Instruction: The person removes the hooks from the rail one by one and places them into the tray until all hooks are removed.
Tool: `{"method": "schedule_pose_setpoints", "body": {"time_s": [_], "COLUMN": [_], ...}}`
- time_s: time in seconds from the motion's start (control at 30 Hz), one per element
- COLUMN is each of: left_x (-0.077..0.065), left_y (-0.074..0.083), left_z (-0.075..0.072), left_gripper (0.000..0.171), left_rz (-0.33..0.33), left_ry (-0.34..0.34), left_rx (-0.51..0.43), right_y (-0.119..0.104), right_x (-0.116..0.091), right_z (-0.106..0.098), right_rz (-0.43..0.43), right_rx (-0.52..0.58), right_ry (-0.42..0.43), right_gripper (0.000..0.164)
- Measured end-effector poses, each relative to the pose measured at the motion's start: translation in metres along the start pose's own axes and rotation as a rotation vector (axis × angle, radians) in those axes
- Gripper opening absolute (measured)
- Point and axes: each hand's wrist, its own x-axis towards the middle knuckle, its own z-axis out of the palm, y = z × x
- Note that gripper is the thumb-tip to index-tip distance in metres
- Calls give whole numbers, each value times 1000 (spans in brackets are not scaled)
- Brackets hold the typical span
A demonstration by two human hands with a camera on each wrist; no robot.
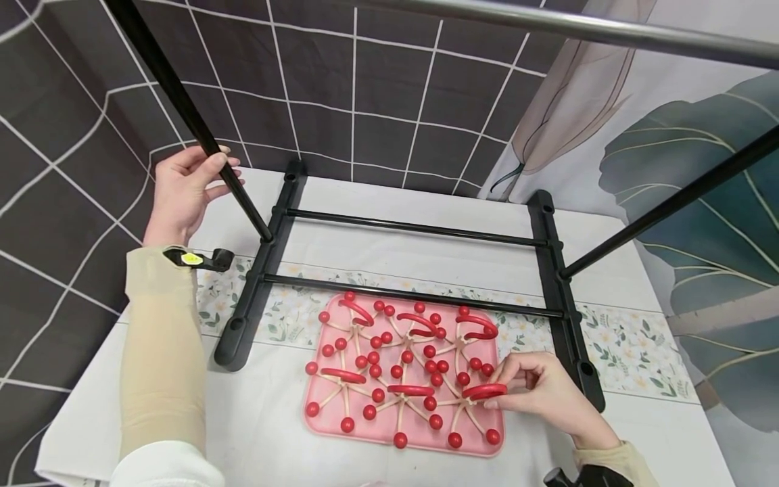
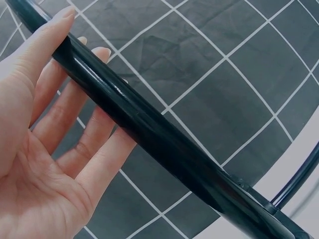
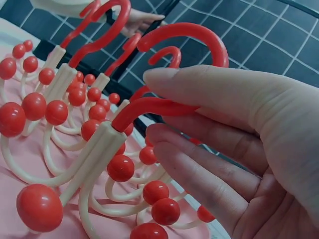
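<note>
My left hand (image 1: 178, 193) grips the black upright pole (image 1: 182, 101) of a rack, thumb on the near side and fingers behind, as the left wrist view also shows. My right hand (image 1: 544, 396) pinches the red hook (image 1: 483, 391) of a multi-arm hanger at the tray's front right corner. In the right wrist view the thumb and forefinger lie along that curved hook (image 3: 219, 47); its cream stem (image 3: 94, 154) stands tilted, with curved arms ending in red balls (image 3: 40, 207). Several matching hangers stand on a pink tray (image 1: 372, 433), red hooks up.
The rack's black feet (image 1: 249, 318) stand on a white table cloth (image 1: 255, 406) with a floral strip. Two black crossbars (image 1: 420, 235) join them, a silver bar (image 1: 578, 26) runs overhead, and another black pole (image 1: 669, 206) rises at right. A dark gridded cloth (image 1: 389, 88) hangs behind.
</note>
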Motion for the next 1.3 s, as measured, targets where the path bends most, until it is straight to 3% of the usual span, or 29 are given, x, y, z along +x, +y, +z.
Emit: {"method": "schedule_pose_setpoints", "body": {"time_s": [0.13,0.23,0.33,0.47,0.73,0.8,0.9,1.0,1.1,1.2,1.3], "left_x": [0,-1,-2,-2,-2,-2,-2,-1,-2,-4,-5], "left_y": [-1,-2,-3,-3,-4,-4,-4,-4,-3,-4,-5], "left_z": [0,-1,-3,-3,-4,-5,-6,-7,-7,-6,-5], "left_gripper": [19,19,19,19,20,19,19,19,20,21,22], "left_rz": [9,11,13,14,7,5,9,14,17,25,40], "left_ry": [0,-1,-4,-15,-14,-12,-15,-18,-10,1,2], "left_rx": [10,15,31,41,2,-2,5,-2,-3,2,7], "right_y": [-12,-24,-35,-52,-73,-75,-77,-75,-66,-54,-45], "right_x": [-3,-5,-6,-6,-11,-13,-16,-17,-15,-14,-13], "right_z": [-4,-12,-26,-44,-75,-81,-88,-97,-110,-125,-139], "right_rz": [-16,-123,-281,-392,-500,-468,-326,-181,-155,-135,8], "right_rx": [-57,-41,21,11,24,-130,-429,-701,-886,-1047,-1127], "right_ry": [-12,-4,32,176,588,723,920,1020,1016,943,812], "right_gripper": [39,57,62,50,34,35,37,44,50,65,81]}}
